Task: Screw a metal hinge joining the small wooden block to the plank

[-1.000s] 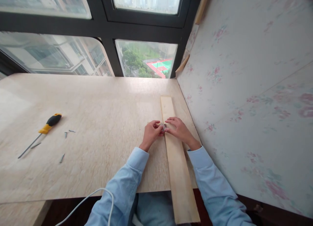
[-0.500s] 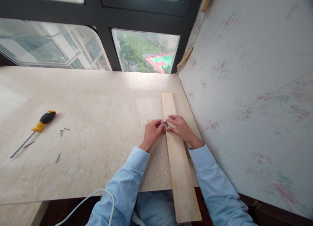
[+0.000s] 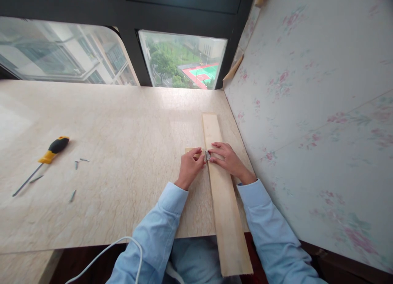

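Observation:
A small metal hinge (image 3: pixel 208 155) sits at the left edge of a long pale wooden board (image 3: pixel 229 210), between my two hands. My left hand (image 3: pixel 190 165) is closed, thumb and fingers pinching at the hinge's left side; its left part is hidden by the fingertips. From the right, my right hand (image 3: pixel 227 159) lies over the board, thumb and fingertips closed about the hinge's right side. Under my left fingers shows the end of a second wooden piece (image 3: pixel 189 150), which seems to run beneath the long board.
A yellow-and-black screwdriver (image 3: pixel 53 150) lies on the marble-patterned sill (image 3: pixel 123 124) at the left, with several loose screws (image 3: pixel 72 195) near it. The long board overhangs the front edge. A flowered wall (image 3: pixel 307 112) closes the right side; a white cable (image 3: pixel 107 248) crosses my left sleeve.
The view has tilted down, so the sill's things appear higher or further left. My hands stay at the hinge with small finger shifts; its left part is now more covered by my left fingers.

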`<state>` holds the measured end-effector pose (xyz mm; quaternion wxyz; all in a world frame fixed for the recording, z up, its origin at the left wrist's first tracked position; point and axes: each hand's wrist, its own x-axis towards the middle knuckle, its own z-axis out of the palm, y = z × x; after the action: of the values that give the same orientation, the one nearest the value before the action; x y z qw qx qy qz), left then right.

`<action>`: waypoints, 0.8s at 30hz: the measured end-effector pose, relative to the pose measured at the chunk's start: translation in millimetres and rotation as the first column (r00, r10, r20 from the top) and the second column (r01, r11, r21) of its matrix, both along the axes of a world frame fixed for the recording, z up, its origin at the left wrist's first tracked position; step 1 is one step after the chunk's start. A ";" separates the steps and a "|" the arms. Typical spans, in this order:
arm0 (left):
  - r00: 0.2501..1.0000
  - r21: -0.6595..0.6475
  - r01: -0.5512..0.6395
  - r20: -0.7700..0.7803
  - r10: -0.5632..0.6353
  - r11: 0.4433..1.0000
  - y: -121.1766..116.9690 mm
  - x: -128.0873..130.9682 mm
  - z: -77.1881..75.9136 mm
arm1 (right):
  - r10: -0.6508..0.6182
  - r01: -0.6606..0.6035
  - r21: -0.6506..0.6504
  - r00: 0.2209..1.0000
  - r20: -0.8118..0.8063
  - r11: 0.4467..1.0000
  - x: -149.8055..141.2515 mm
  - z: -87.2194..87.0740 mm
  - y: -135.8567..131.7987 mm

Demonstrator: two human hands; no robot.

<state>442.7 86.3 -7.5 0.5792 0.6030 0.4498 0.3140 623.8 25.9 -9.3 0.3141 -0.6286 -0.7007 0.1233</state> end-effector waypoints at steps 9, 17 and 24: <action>0.964 0.597 0.116 -0.262 0.056 0.793 16.8 -18.5 -1.2 | 0.005 -0.005 0.014 1.000 -0.002 1.000 0.1 -1.5 -0.2; 0.793 0.517 0.500 -0.595 -0.128 0.695 24.5 -27.0 -10.4 | 0.006 -0.006 0.015 1.000 0.000 1.000 0.3 -1.6 -0.1; 0.785 0.515 0.524 -0.601 -0.151 0.678 22.9 -26.2 -7.9 | -0.001 0.001 0.010 1.000 -0.019 1.000 0.9 -1.2 -0.5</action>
<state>416.4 109.2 -15.4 0.2366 0.9025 0.3211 0.1623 624.7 25.4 -10.6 0.3242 -0.6262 -0.6978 0.1256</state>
